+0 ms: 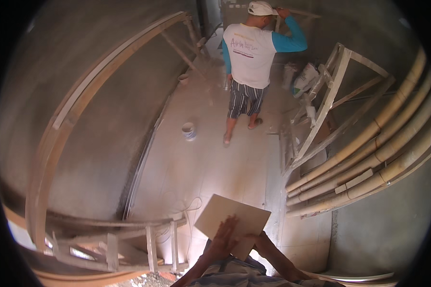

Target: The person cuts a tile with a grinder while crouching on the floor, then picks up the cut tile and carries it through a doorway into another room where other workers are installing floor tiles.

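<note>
A square beige tile [244, 214] is held up in front of my body, tilted with one corner pointing away from me. My left hand [225, 235] lies on its upper face with the fingers stretched out toward the far edge. At the tile's near right edge, my right hand [255, 242] grips it from the side, its fingers partly hidden by the tile and blurred.
Ahead, a co-worker [250, 52] in a white cap stands on the tiled floor. A bucket [188, 131] stands left of them. Wooden trestles [325, 105] and bamboo poles [368, 160] line the right side; a wooden frame [76, 105] leans along the left wall.
</note>
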`<control>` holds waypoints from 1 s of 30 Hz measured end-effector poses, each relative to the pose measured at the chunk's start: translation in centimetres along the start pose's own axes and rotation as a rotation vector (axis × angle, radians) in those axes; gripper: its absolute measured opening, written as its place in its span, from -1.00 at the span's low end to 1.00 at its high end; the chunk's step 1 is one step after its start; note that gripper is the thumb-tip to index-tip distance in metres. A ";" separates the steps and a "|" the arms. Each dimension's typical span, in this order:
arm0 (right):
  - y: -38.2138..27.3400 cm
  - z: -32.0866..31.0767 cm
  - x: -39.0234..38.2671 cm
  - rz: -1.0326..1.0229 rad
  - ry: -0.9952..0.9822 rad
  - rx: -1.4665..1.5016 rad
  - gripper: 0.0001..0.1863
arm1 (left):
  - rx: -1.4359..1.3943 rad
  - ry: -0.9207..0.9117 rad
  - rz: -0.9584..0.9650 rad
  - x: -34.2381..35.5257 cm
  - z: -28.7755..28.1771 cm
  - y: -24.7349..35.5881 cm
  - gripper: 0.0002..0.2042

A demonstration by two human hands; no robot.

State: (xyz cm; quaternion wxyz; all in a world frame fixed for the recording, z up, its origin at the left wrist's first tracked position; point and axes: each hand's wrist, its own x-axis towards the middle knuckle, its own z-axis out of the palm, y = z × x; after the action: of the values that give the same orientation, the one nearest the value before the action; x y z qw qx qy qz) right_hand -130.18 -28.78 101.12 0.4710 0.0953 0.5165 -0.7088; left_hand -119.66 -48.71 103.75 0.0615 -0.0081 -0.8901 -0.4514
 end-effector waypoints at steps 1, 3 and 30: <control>-2.1 0.1 2.2 0.003 -0.020 0.017 -0.47 | 0.059 -0.014 0.034 2.7 0.4 -0.9 -0.25; -6.5 0.7 6.3 -0.008 -0.055 0.017 -0.42 | 0.171 -0.038 0.106 8.9 1.1 -3.5 -0.22; -72.2 -2.6 61.3 -0.108 0.249 -0.194 -0.36 | -0.531 0.008 -1.291 55.3 -1.2 -59.3 -0.50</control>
State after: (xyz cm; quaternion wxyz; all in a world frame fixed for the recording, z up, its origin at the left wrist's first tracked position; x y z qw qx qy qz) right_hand -219.35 -59.90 108.23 0.3713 0.1086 0.6413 -0.6626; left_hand -178.51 -87.07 63.36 -0.2200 0.5096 -0.5762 -0.5999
